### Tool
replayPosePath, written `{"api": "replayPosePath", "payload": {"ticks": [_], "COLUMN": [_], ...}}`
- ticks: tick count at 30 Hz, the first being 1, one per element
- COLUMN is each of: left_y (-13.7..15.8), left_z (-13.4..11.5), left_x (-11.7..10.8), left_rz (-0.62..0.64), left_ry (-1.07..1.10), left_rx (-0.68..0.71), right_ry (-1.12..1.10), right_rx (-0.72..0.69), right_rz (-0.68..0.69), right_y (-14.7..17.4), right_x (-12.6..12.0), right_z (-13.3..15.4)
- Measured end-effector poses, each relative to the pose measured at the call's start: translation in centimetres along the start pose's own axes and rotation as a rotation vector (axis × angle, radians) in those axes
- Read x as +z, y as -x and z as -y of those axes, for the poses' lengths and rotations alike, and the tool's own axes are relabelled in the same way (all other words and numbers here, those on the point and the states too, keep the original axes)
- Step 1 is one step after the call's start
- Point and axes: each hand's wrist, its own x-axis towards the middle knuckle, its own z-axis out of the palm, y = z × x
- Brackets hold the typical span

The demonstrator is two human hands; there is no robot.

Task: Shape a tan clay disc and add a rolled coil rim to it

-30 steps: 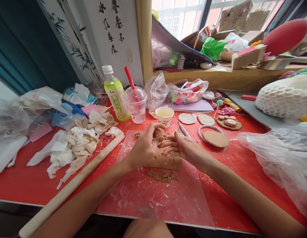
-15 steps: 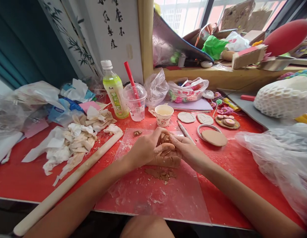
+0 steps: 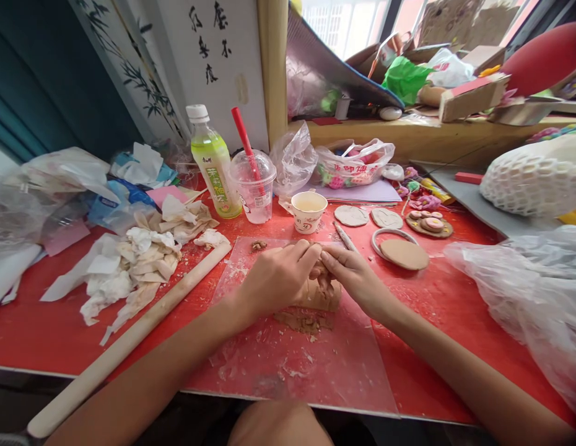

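Two bare hands mid-frame, left hand and right hand, fingers curled in to grip a ragged lump of brown clay between them, held above a clear sheet that presumably keeps crumbs off the red table; fingers cover most of the lump, so its full shape cannot be told. Just below it, a tan clay block, smooth-faced. Smooth pale rod slants across lower left, likely set aside for working room; right of centre, a flat clay disc partly covers a pale ring.
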Motion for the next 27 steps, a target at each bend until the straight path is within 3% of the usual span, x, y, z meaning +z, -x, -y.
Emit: {"api": "replayPosePath", "payload": {"ticks": [7, 12, 20, 24, 27], "left_y": [0.2, 0.3, 0.3, 0.1, 0.3], "left_z": [-0.4, -0.5, 0.0, 0.1, 0.3], "left_x": [0.2, 0.3, 0.5, 1.0, 1.6], "left_rz": [-0.077, -0.141, -0.037, -0.044, -0.072], "left_ry": [-0.105, 0.016, 0.263, 0.285, 0.245], "left_rx": [-0.003, -0.049, -0.227, -0.176, -0.122], "right_ry": [-0.042, -0.102, -0.304, -0.419, -0.459], "right_rx": [0.014, 0.030, 0.069, 0.037, 0.073], "right_rz": [0.128, 0.195, 0.162, 0.100, 0.151], "right_y": [0.1, 0.2, -0.1, -0.2, -0.2], "right_x": [0.1, 0.0, -0.3, -0.1, 0.1], "right_z": [0.1, -0.8, -0.6, -0.4, -0.4]}}
